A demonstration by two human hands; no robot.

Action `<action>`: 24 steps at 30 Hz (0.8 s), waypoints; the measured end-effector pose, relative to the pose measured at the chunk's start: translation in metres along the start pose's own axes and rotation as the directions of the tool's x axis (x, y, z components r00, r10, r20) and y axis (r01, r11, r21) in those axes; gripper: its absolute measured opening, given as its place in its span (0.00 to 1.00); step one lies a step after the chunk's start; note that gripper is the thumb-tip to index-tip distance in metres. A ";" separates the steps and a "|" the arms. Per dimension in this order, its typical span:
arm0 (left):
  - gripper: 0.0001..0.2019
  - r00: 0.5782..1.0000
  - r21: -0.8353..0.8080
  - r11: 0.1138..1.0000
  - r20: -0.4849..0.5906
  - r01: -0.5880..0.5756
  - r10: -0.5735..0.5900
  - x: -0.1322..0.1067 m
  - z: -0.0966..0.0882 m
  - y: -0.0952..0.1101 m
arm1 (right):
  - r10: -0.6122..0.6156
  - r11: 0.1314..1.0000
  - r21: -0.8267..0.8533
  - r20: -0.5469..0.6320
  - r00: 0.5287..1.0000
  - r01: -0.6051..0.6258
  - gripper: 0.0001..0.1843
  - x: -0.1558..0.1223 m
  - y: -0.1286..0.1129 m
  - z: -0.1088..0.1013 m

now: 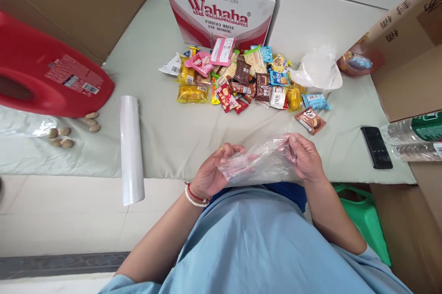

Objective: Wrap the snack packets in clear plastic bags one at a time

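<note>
A clear plastic bag point(267, 160) stretches between my two hands, just above the table's front edge. My left hand point(216, 169) grips its left end, fingers curled against the film. At the other end, my right hand point(305, 155) pinches the bag between thumb and fingers. Beyond them lies a heap of small wrapped snacks point(241, 73) in pink, yellow, brown, red and blue packets. One brown snack packet point(310, 120) rests apart from the heap, closest to my right hand. A roll of clear plastic bags or film point(131, 151) lies to the left, overhanging the table edge.
Behind the snacks stands a Wahaha carton point(221, 8). A red jug point(51, 68) and several nuts point(62, 137) are at left. On the right are a white plastic bag point(317, 70), a black phone point(376, 147), bottles point(400, 132) and a cardboard box point(404, 77). Below is a green stool point(369, 220).
</note>
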State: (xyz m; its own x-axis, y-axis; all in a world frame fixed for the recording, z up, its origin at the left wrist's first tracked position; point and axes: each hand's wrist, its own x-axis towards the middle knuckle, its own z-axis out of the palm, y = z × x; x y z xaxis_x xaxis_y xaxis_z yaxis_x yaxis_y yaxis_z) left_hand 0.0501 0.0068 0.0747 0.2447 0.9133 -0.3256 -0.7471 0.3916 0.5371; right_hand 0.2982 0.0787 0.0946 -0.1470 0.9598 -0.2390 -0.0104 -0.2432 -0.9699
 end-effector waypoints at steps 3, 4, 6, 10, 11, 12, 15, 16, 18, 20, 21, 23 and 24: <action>0.29 0.998 -0.028 0.999 0.046 0.034 -0.033 0.008 0.002 -0.005 | 0.017 1.000 -0.016 0.019 1.000 -0.016 0.26 0.003 0.000 0.006; 0.37 0.996 -0.012 0.999 0.075 0.047 -0.046 0.010 0.001 -0.006 | 0.020 1.000 -0.021 0.013 1.000 -0.020 0.26 0.005 -0.001 0.006; 0.48 0.984 0.054 0.994 0.140 0.099 -0.106 0.013 -0.004 -0.004 | 0.021 1.000 -0.018 -0.019 1.000 -0.021 0.26 0.010 -0.002 0.002; 0.37 0.986 0.261 0.957 0.077 0.125 -0.150 0.005 -0.018 0.011 | -0.010 1.000 -0.024 -0.104 0.995 0.008 0.25 0.022 -0.001 -0.013; 0.32 0.991 0.323 0.939 0.026 0.119 -0.134 0.002 -0.022 0.016 | -0.015 0.999 -0.045 -0.102 0.995 0.010 0.25 0.025 0.000 -0.016; 0.29 0.992 0.388 0.913 -0.029 0.122 -0.120 -0.002 -0.026 0.022 | -0.013 0.997 -0.070 -0.089 0.996 0.007 0.25 0.028 0.002 -0.018; 0.21 0.977 0.588 0.790 -0.202 0.174 -0.065 -0.014 -0.040 0.038 | 0.018 0.990 -0.137 -0.036 0.999 -0.023 0.27 0.037 0.009 -0.020; 0.21 0.967 0.645 0.740 -0.254 0.191 -0.027 -0.017 -0.044 0.043 | 0.027 0.988 -0.153 -0.025 0.999 -0.031 0.28 0.041 0.011 -0.020; 0.22 0.940 0.739 0.635 -0.336 0.224 0.059 -0.024 -0.053 0.052 | 0.030 0.981 -0.192 -0.013 0.999 -0.032 0.29 0.048 0.016 -0.019; 0.22 0.892 0.835 0.488 -0.398 0.255 0.214 -0.031 -0.056 0.057 | 0.010 0.968 -0.250 -0.005 1.000 -0.011 0.29 0.055 0.020 -0.018; 0.21 0.843 0.884 0.380 -0.409 0.271 0.350 -0.033 -0.055 0.058 | -0.003 0.959 -0.283 -0.003 1.000 0.002 0.28 0.058 0.022 -0.017; 0.16 0.681 0.952 0.121 -0.286 0.280 0.674 -0.036 -0.046 0.051 | -0.017 0.944 -0.330 -0.002 1.000 0.015 0.28 0.062 0.025 -0.015; 0.12 0.608 0.970 -0.012 -0.142 0.241 0.781 -0.036 -0.038 0.043 | -0.009 0.941 -0.338 -0.002 1.000 0.008 0.27 0.064 0.026 -0.014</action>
State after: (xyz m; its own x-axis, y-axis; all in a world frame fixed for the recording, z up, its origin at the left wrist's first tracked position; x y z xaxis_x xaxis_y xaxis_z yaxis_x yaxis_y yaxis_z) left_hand -0.0144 -0.0136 0.0806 -0.5221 0.8456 0.1111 0.6678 0.3243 0.6699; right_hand 0.3025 0.1355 0.0537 -0.1444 0.9623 -0.2304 0.3231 -0.1742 -0.9302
